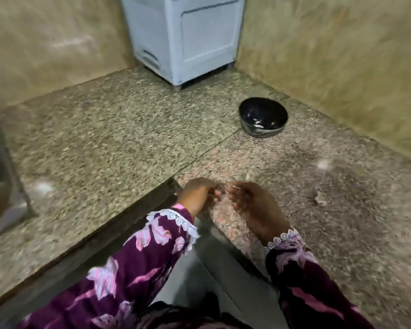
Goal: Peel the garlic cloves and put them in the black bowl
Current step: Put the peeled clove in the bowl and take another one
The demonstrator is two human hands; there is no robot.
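The left hand point(196, 194) and right hand point(252, 205) are held fingertip to fingertip over the granite counter point(128, 129) edge; whether a garlic clove is pinched cannot be told through the blur. The black bowl point(263, 117) is set well apart, near the wall, with pale pieces seen inside

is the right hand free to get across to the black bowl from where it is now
Probably yes. The granite counter between the right hand and the black bowl shows nothing in the way, though the hand is busy against the left hand, apparently working on something too blurred to identify.
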